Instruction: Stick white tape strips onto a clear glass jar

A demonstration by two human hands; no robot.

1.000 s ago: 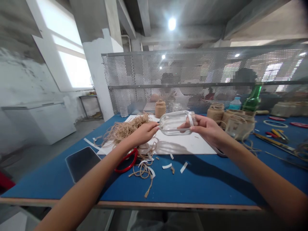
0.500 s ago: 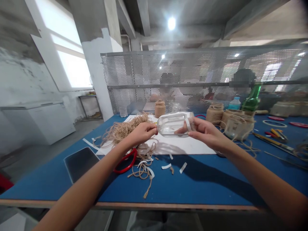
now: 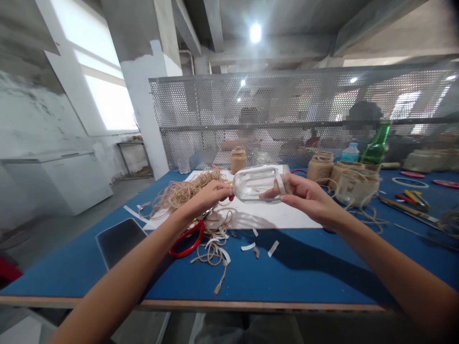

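Observation:
My right hand is shut around the neck end of a clear glass bottle, which lies on its side in the air above the table. A white paper strip circles the bottle near that hand. My left hand is curled with its fingertips at the bottle's base; anything pinched there is hidden. Below that hand lies a loose heap of jute twine on a white sheet. Red-handled scissors rest just below my left wrist, partly hidden by it.
Several twine-wrapped jars stand at the back right, near a green glass bottle and a plastic water bottle. Paper scraps lie on the blue table. A dark tablet sits left. Two people sit behind a perforated metal screen.
My left hand has moved up against the bottle's base, and the bottle has levelled slightly. The scissors' blades now show beneath my left wrist.

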